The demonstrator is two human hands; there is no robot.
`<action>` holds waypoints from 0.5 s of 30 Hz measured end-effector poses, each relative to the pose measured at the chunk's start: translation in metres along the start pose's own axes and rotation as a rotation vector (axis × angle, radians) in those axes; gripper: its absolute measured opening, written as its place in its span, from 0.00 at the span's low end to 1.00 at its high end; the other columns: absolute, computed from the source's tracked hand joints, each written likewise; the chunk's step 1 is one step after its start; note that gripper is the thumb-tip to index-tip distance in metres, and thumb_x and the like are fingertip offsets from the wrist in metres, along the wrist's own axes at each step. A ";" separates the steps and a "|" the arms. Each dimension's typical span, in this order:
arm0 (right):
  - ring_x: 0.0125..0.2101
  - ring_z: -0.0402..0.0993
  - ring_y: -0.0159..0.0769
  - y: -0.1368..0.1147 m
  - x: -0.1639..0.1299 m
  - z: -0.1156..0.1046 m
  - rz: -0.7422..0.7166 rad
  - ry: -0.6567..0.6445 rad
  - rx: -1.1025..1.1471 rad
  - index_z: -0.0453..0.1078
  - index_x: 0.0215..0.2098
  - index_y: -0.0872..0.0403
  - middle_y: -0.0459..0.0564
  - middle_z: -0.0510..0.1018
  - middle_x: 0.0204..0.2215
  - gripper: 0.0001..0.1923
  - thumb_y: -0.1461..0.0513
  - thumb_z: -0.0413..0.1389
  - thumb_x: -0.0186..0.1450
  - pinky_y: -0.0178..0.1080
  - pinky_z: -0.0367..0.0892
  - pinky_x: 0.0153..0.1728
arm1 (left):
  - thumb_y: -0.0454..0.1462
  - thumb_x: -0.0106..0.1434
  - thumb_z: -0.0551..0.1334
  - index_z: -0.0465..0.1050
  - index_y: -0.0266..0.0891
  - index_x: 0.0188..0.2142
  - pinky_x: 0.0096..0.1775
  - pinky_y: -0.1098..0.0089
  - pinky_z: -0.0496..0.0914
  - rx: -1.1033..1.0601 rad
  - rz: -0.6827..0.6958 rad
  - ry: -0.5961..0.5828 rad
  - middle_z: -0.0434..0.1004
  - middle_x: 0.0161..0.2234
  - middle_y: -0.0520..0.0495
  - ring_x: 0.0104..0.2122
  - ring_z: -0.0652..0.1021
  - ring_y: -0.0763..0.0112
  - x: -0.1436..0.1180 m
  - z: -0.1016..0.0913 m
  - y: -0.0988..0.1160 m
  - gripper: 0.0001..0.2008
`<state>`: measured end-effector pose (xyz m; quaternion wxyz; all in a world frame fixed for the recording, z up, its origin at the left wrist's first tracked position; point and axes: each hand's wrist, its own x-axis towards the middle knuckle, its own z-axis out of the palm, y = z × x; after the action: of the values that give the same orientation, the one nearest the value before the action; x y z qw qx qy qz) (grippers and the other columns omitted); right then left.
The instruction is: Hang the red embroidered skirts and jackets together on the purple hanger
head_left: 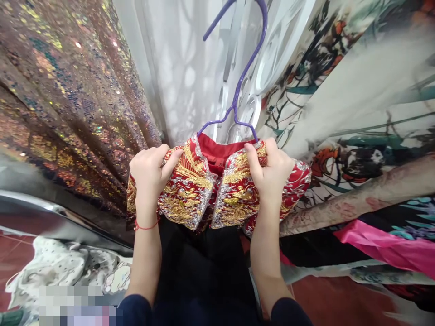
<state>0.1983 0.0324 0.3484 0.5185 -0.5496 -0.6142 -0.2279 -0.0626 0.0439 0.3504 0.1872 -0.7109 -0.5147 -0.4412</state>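
A short red jacket [185, 197] with gold and silver embroidery hangs on a purple hanger [239, 83], its front parted in the middle. My left hand [151, 167] is closed on the jacket's shoulder at the left, thumb lying on top of the cloth. On the other shoulder, my right hand [268, 165] grips the fabric near the collar, thumb also on the front. The hanger's hook points up and its lower bar disappears inside the jacket. My fingers behind the cloth are hidden.
Sequinned fabric [74, 90] hangs at the left, and printed floral cloth [356, 122] at the right. Behind the hanger are a white curtain [180, 68] and white scrollwork [275, 59]. A spotted white cloth bundle [54, 267] lies low left; pink fabric [387, 246] is low right.
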 end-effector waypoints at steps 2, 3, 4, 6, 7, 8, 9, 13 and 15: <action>0.20 0.52 0.30 0.000 0.001 0.003 0.007 0.010 0.003 0.62 0.24 0.51 0.40 0.56 0.17 0.24 0.45 0.49 0.70 0.36 0.47 0.26 | 0.52 0.71 0.51 0.48 0.42 0.22 0.28 0.66 0.48 -0.003 0.017 0.007 0.50 0.19 0.53 0.21 0.54 0.72 0.000 0.002 -0.001 0.26; 0.20 0.52 0.30 0.000 0.001 0.005 0.006 0.015 0.003 0.63 0.24 0.51 0.40 0.56 0.17 0.24 0.45 0.49 0.70 0.36 0.47 0.26 | 0.52 0.71 0.51 0.49 0.42 0.22 0.28 0.66 0.49 -0.005 0.023 0.010 0.50 0.19 0.53 0.21 0.54 0.72 0.000 0.003 -0.002 0.26; 0.20 0.53 0.30 0.001 0.001 0.006 0.001 0.018 0.001 0.63 0.24 0.51 0.40 0.57 0.17 0.24 0.45 0.49 0.70 0.36 0.47 0.26 | 0.52 0.71 0.52 0.49 0.42 0.22 0.28 0.66 0.49 -0.007 0.024 0.013 0.50 0.19 0.53 0.21 0.54 0.71 0.000 0.004 -0.003 0.26; 0.20 0.54 0.30 0.006 0.001 0.008 -0.023 0.014 -0.009 0.64 0.25 0.51 0.41 0.59 0.17 0.23 0.46 0.48 0.71 0.37 0.49 0.26 | 0.52 0.71 0.52 0.51 0.42 0.21 0.29 0.65 0.49 -0.011 0.017 0.023 0.51 0.19 0.53 0.21 0.54 0.71 0.000 0.009 -0.005 0.26; 0.21 0.55 0.31 0.009 0.001 0.009 -0.043 0.002 -0.011 0.65 0.27 0.52 0.42 0.61 0.18 0.22 0.46 0.48 0.71 0.37 0.50 0.27 | 0.53 0.71 0.53 0.52 0.42 0.21 0.29 0.65 0.49 -0.014 0.012 0.031 0.52 0.19 0.53 0.21 0.54 0.71 0.001 0.013 -0.007 0.26; 0.22 0.57 0.32 0.013 0.001 0.010 -0.067 -0.018 -0.009 0.67 0.29 0.52 0.43 0.64 0.19 0.22 0.47 0.47 0.71 0.37 0.52 0.28 | 0.53 0.70 0.53 0.53 0.42 0.21 0.29 0.65 0.50 -0.019 0.003 0.041 0.53 0.19 0.53 0.22 0.55 0.71 0.002 0.017 -0.008 0.27; 0.23 0.60 0.33 0.016 0.000 0.011 -0.089 -0.042 -0.004 0.68 0.31 0.53 0.44 0.67 0.21 0.21 0.47 0.47 0.72 0.38 0.54 0.29 | 0.54 0.70 0.53 0.54 0.42 0.21 0.30 0.65 0.51 -0.025 -0.008 0.051 0.54 0.19 0.52 0.22 0.56 0.70 0.004 0.021 -0.010 0.27; 0.33 0.70 0.40 0.025 -0.001 0.015 -0.137 -0.098 0.012 0.71 0.43 0.55 0.52 0.75 0.32 0.22 0.48 0.43 0.72 0.42 0.62 0.38 | 0.56 0.70 0.53 0.64 0.42 0.24 0.36 0.64 0.60 -0.086 -0.039 0.063 0.65 0.21 0.49 0.26 0.67 0.67 0.011 0.033 -0.015 0.25; 0.40 0.72 0.44 0.025 -0.001 0.017 -0.144 -0.087 0.020 0.70 0.48 0.56 0.55 0.76 0.37 0.23 0.48 0.43 0.72 0.47 0.64 0.44 | 0.53 0.71 0.53 0.71 0.42 0.31 0.43 0.62 0.63 -0.139 -0.026 0.069 0.73 0.28 0.46 0.33 0.74 0.63 0.010 0.032 -0.012 0.21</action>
<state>0.2142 0.0538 0.3345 0.4791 -0.5081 -0.6764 -0.2341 -0.0590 0.0776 0.3395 0.1496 -0.6999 -0.4852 -0.5024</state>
